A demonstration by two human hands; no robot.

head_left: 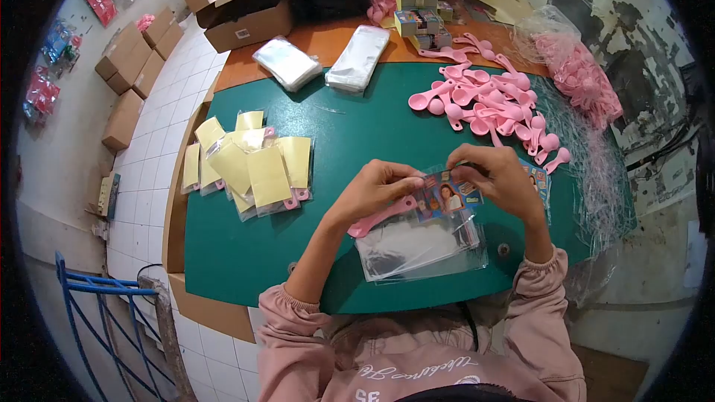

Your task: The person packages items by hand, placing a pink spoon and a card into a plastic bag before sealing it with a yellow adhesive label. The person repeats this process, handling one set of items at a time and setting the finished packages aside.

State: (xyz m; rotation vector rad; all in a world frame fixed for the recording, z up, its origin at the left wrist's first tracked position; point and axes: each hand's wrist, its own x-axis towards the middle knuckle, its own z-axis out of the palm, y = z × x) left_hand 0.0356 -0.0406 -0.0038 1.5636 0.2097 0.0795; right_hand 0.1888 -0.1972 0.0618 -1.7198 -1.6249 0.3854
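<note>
A colourful printed card (449, 199) with a picture of a person on it is held up between my hands. My left hand (381, 186) pinches it at the left edge, and my right hand (493, 179) grips its upper right corner with thumb and fingers. Below my left fingers a pink measuring spoon (381, 218) slants, one end overlapping the card in this view; I cannot tell whether that hand also holds it. Underneath lies a stack of clear plastic bags (424, 253) near the table's front edge. More printed cards (538, 182) show partly behind my right wrist.
Filled bags with yellow backs (257, 171) are heaped on the left of the green table top (350, 134). Loose pink spoons (488, 100) pile at the back right, beside a plastic sack of pink pieces (577, 74). Two bag bundles (359, 59) and bundled card stacks (417, 0) stand farther back.
</note>
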